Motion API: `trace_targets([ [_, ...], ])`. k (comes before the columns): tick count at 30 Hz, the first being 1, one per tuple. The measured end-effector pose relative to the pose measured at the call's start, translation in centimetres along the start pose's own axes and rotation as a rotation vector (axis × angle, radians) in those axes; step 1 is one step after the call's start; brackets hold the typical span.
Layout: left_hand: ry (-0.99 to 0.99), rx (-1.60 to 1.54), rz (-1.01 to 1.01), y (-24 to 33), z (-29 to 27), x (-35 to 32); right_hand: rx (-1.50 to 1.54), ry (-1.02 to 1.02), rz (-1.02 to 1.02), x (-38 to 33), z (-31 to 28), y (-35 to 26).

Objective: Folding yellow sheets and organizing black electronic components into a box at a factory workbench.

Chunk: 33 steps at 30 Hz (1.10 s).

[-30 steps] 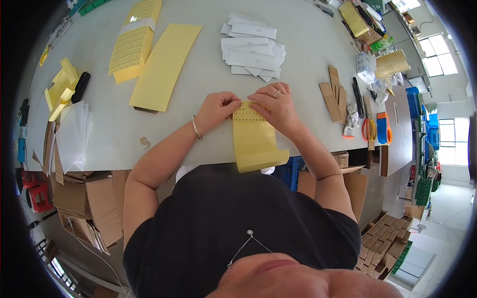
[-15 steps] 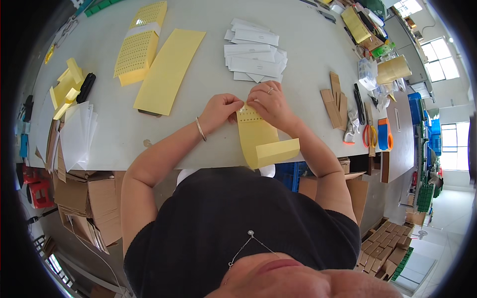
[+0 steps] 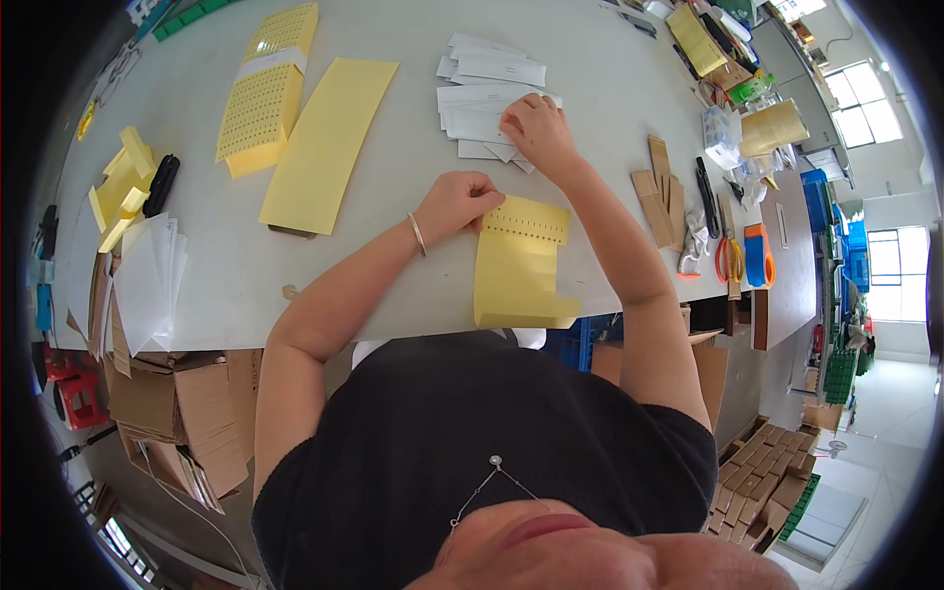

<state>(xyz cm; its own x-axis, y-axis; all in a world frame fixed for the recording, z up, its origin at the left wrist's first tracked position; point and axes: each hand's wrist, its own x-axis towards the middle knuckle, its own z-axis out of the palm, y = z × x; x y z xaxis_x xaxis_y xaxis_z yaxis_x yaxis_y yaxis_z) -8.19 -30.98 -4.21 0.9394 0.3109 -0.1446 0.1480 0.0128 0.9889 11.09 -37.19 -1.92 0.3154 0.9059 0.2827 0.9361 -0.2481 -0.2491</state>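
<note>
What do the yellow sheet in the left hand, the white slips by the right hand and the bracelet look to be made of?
Yellow sheet: probably matte paper or thin card; its near end curls up. White slips: likely paper, smooth-looking, thin and straight-edged. Bracelet: seemingly polished metal, given its pale gleam, though plastic remains possible.

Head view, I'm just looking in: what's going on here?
A person's left hand pinches the upper left corner of a yellow sheet, whose lower end curls up by the table's near edge. The right hand is at a loose pile of white slips; whether it grips one is unclear. A banded yellow stack and another yellow sheet lie off to the left.
</note>
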Motion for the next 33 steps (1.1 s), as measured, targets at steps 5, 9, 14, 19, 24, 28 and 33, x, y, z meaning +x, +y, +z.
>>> trace_targets([
  [5,-0.001,0.023,0.027,0.0,0.0,-0.4,0.04,-0.001,-0.057,-0.9,-1.2,0.1],
  [9,-0.008,0.025,0.054,-0.5,0.1,-0.3,-0.058,-0.026,-0.232,-1.9,-1.9,0.0],
  [14,-0.006,-0.048,0.039,-1.2,-0.2,-0.4,-0.001,-0.061,-0.106,-2.5,-2.7,0.5],
  [19,0.001,-0.051,0.059,-0.7,0.0,-0.2,0.027,0.126,0.404,-6.4,-3.7,8.9],
  [24,0.061,-0.066,0.054,-0.9,0.0,-0.3,0.103,0.179,0.193,-8.0,-3.0,7.3],
  [28,0.086,-0.065,0.061,-1.1,0.0,-0.2,0.487,-0.025,0.088,-6.9,-5.2,-2.4],
  [33,0.089,-0.081,0.054,-1.0,0.1,-0.2,0.227,0.006,-0.261,-7.0,-4.2,-3.5],
])
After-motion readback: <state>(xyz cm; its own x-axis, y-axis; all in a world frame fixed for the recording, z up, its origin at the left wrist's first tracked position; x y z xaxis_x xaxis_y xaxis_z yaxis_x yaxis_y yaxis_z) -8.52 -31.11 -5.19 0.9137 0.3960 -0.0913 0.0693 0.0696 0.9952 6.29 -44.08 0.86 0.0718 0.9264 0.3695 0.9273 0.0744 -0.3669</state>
